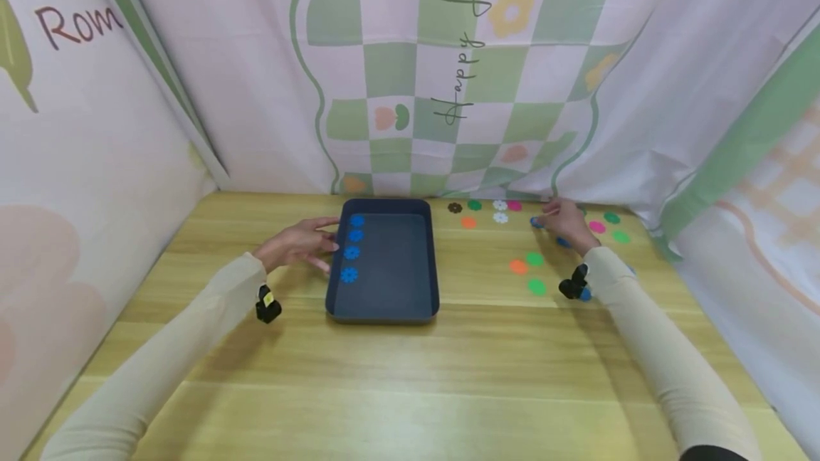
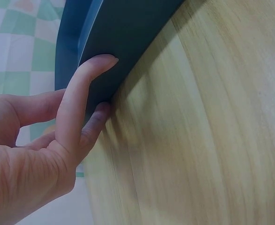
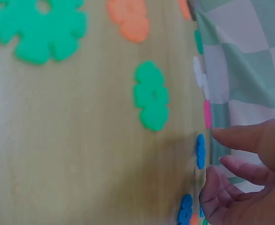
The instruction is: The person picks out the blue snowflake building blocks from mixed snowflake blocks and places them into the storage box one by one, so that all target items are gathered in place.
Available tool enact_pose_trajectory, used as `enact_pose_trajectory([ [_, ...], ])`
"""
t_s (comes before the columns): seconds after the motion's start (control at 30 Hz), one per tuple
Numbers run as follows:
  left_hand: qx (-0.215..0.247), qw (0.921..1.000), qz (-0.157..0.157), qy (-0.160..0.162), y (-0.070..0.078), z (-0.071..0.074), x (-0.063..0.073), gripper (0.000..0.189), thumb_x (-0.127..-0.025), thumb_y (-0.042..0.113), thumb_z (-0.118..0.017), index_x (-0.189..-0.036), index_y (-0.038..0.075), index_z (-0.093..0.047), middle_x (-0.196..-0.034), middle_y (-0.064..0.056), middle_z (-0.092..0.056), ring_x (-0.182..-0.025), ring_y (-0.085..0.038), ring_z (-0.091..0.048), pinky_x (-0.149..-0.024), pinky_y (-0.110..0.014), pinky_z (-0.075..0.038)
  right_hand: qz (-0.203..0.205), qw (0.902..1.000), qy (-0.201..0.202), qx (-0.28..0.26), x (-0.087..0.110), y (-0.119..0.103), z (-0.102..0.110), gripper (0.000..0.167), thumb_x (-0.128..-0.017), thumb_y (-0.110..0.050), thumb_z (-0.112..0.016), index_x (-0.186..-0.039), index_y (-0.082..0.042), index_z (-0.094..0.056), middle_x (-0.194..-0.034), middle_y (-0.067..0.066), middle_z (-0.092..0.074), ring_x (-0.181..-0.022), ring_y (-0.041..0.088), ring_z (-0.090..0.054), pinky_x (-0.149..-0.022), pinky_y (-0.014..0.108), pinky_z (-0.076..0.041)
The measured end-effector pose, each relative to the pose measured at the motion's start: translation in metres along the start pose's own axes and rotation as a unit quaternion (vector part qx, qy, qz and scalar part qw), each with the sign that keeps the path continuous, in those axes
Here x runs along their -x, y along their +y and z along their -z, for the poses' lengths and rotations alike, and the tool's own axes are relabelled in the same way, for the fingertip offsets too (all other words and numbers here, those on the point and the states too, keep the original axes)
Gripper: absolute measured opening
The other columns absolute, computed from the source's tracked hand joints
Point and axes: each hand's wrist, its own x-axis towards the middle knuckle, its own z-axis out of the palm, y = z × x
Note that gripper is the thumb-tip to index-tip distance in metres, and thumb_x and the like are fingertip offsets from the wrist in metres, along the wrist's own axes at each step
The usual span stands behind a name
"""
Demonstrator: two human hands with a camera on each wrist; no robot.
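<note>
A dark blue-grey tray [image 1: 391,262] lies left of centre on the table, with a column of several blue flower-shaped pieces [image 1: 351,252] along its inner left side. My left hand [image 1: 300,244] rests against the tray's left wall; in the left wrist view its fingertips touch the outer side [image 2: 123,42]. At the back right, my right hand [image 1: 565,225] reaches down over a blue flower piece [image 1: 535,222]. In the right wrist view a blue flower piece [image 3: 201,151] lies just off the fingertips, with space between thumb and fingers. Another blue piece [image 3: 185,209] lies nearer.
Green pieces [image 1: 537,287] and an orange piece [image 1: 518,267] lie between the tray and my right arm. Brown [image 1: 455,208], white [image 1: 500,217] and pink pieces [image 1: 514,205] line the back edge. A curtain [image 1: 442,126] hangs directly behind the table.
</note>
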Motion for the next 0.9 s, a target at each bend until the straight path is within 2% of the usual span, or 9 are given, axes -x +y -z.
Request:
enact_pose_trajectory([
  [0.2, -0.005, 1.0000, 0.002, 0.003, 0.001, -0.002, 0.000, 0.079, -0.105, -0.006, -0.050, -0.170, 0.012, -0.008, -0.171, -0.031, -0.013, -0.149, -0.047, -0.039, -0.075, -0.034, -0.068, -0.005, 0.9996, -0.010, 0.025, -0.002, 0.008, -0.009, 0.061, -0.102, -0.017, -0.065, -0.144, 0.018, -0.039, -0.143, 0.041, -0.046, -0.129, 0.055, -0.048, -0.112, 0.064, -0.047],
  [0.43, -0.018, 0.9998, 0.004, 0.011, -0.001, -0.003, 0.002, 0.078, -0.106, -0.005, -0.050, -0.170, 0.012, -0.010, -0.170, -0.031, -0.016, -0.149, -0.045, -0.039, -0.073, -0.034, -0.068, 0.037, 0.9972, -0.002, 0.065, -0.007, 0.009, -0.014, 0.044, -0.100, -0.014, -0.066, -0.127, 0.019, -0.054, -0.130, 0.040, -0.054, -0.118, 0.054, -0.053, -0.106, 0.065, -0.050],
  [0.63, -0.022, 0.9997, 0.001, 0.012, -0.001, -0.003, 0.001, 0.078, -0.106, -0.004, -0.050, -0.170, 0.012, -0.008, -0.170, -0.032, -0.014, -0.149, -0.046, -0.038, -0.074, -0.034, -0.068, 0.031, 0.9970, -0.002, 0.070, -0.006, 0.001, -0.010, 0.036, -0.098, -0.013, -0.069, -0.117, 0.016, -0.056, -0.124, 0.036, -0.055, -0.111, 0.048, -0.053, -0.101, 0.062, -0.051],
  [0.73, -0.020, 0.9997, 0.002, 0.014, 0.000, -0.004, 0.001, 0.078, -0.106, -0.004, -0.051, -0.170, 0.013, -0.009, -0.170, -0.032, -0.015, -0.149, -0.046, -0.039, -0.074, -0.034, -0.068, 0.026, 0.9978, -0.001, 0.061, -0.005, -0.002, -0.008, 0.036, -0.097, -0.012, -0.071, -0.117, 0.014, -0.056, -0.123, 0.032, -0.054, -0.107, 0.042, -0.053, -0.096, 0.055, -0.053],
  [0.9, -0.020, 0.9997, 0.004, 0.016, 0.003, -0.004, 0.001, 0.079, -0.106, -0.004, -0.051, -0.170, 0.013, -0.009, -0.170, -0.032, -0.014, -0.149, -0.046, -0.039, -0.074, -0.034, -0.068, 0.045, 0.9978, 0.021, 0.045, -0.004, -0.011, -0.007, 0.025, -0.096, -0.005, -0.071, -0.109, 0.013, -0.061, -0.105, 0.027, -0.065, -0.086, 0.030, -0.063, -0.073, 0.034, -0.057],
])
